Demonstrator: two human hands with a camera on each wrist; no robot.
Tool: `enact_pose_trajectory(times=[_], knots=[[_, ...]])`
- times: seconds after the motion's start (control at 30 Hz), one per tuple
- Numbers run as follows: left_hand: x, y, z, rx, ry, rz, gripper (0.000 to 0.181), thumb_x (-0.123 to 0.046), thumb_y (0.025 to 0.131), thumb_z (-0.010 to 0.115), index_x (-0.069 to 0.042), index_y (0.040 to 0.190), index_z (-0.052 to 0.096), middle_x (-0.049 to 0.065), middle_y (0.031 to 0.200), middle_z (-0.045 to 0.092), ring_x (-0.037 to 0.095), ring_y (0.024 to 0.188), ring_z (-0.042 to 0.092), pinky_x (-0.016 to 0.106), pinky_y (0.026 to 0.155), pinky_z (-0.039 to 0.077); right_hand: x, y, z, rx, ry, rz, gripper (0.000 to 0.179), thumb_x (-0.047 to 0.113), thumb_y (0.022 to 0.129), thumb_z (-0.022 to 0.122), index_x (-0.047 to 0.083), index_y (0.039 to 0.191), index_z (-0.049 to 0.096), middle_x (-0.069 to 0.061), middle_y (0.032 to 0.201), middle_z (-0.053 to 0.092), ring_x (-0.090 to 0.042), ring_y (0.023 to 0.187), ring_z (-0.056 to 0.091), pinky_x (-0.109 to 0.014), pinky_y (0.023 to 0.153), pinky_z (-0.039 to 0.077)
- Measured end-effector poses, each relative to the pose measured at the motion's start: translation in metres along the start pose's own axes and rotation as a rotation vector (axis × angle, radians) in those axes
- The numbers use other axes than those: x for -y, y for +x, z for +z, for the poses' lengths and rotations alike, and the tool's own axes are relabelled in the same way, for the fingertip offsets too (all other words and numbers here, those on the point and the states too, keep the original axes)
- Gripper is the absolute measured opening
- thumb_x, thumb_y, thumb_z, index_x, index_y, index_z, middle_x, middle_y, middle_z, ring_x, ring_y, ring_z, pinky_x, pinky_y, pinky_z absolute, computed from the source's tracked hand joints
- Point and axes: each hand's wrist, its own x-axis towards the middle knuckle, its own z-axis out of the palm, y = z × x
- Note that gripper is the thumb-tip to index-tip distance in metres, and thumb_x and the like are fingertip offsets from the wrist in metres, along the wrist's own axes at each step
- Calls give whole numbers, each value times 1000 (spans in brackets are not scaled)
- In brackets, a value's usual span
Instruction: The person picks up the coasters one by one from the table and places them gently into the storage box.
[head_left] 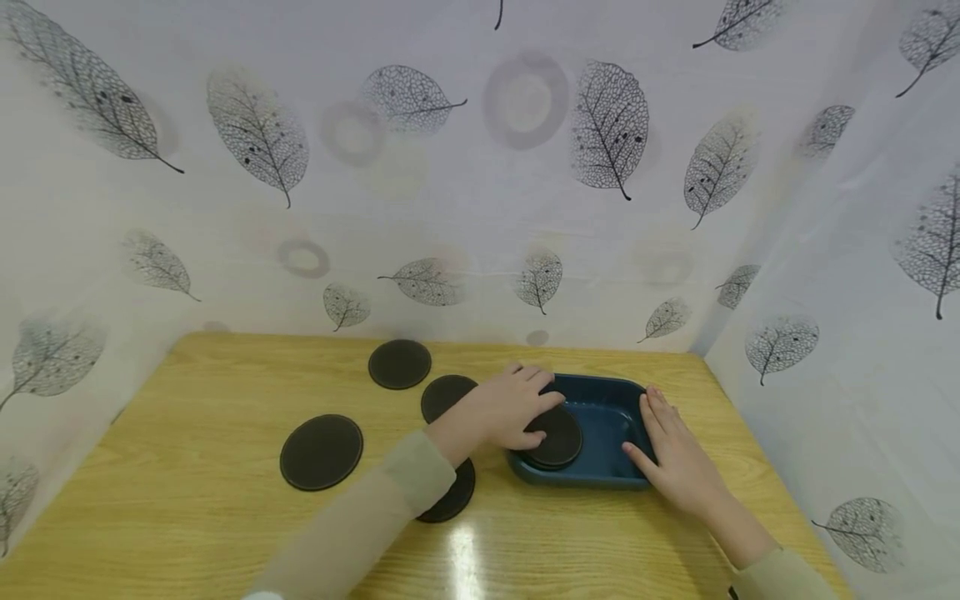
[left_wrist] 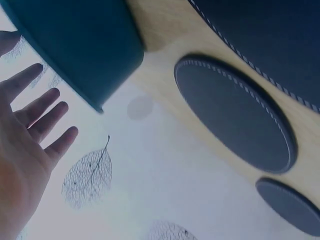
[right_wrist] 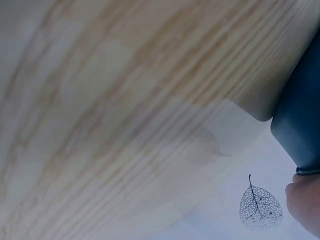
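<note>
A dark blue rectangular tray [head_left: 611, 433] with raised walls stands on the table. At its left end lies a round black coaster [head_left: 558, 442]; I cannot tell whether others lie beneath it. My left hand [head_left: 510, 408] is over that end, fingers spread above the coaster and near the rim. The left wrist view shows this hand [left_wrist: 25, 135] with parted fingers and nothing in the palm. My right hand [head_left: 682, 467] rests on the tray's right rim, its fingers straight along it and the thumb reaching inside. In the right wrist view, a finger [right_wrist: 305, 202] touches the rim.
Several more black coasters lie on the wooden table [head_left: 187, 467] left of the tray: one at the back [head_left: 400, 364], one at left [head_left: 321, 452], and two partly behind my left arm. Leaf-patterned white sheeting [head_left: 450, 208] encloses the table at the back and sides.
</note>
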Motion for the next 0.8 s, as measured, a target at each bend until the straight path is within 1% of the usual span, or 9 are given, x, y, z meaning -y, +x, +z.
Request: enact_pose_trajectory(times=[0.1, 0.2, 0.33, 0.4, 0.53, 0.67, 0.8], knots=[[5, -7, -3, -11, -7, -10, 62, -52, 104, 60, -25, 158, 49, 7, 164, 45, 24, 154, 43, 46, 125, 39, 0, 0, 0, -2, 5, 1, 86, 41, 108, 59, -10, 165, 20, -29, 175, 13, -47, 163, 16, -40, 136, -1], [10, -15, -5, -38, -14, -12, 61, -51, 104, 62, -24, 157, 51, 7, 162, 48, 25, 151, 46, 46, 125, 40, 0, 0, 1, -2, 8, 3, 86, 41, 108, 59, -10, 165, 20, -28, 175, 13, -47, 163, 15, -40, 136, -1], [18, -27, -6, -80, -45, -15, 60, -49, 103, 65, -22, 155, 54, 9, 159, 51, 26, 148, 50, 46, 123, 42, -1, 0, 1, 0, 6, 4, 86, 41, 108, 59, -10, 165, 20, -28, 175, 13, -47, 163, 15, -42, 137, 0], [22, -32, -5, -90, -57, -23, 60, -48, 102, 66, -21, 155, 54, 10, 158, 52, 27, 147, 51, 47, 123, 42, -1, 0, 1, -1, 4, 1, 86, 40, 107, 60, -10, 165, 20, -29, 175, 13, -47, 163, 15, -43, 137, 1], [29, -44, -6, -99, -77, -46, 60, -45, 101, 67, -20, 154, 55, 11, 158, 53, 29, 147, 51, 49, 123, 41, -1, -1, 1, -16, 2, -8, 85, 40, 107, 61, -11, 164, 22, -29, 175, 15, -47, 163, 16, -44, 137, 3], [37, -60, -10, -109, -105, -76, 59, -43, 100, 68, -18, 152, 58, 11, 156, 54, 30, 148, 51, 50, 124, 41, -2, -1, 2, -26, -5, -19, 85, 40, 107, 61, -11, 164, 23, -30, 174, 16, -47, 162, 17, -43, 137, 3], [43, -77, -11, -104, -97, -102, 57, -43, 100, 68, -18, 151, 59, 12, 156, 55, 31, 147, 52, 50, 123, 42, -4, -1, 4, -26, -10, -24, 85, 40, 107, 60, -10, 164, 22, -29, 175, 16, -47, 163, 17, -42, 137, 2]])
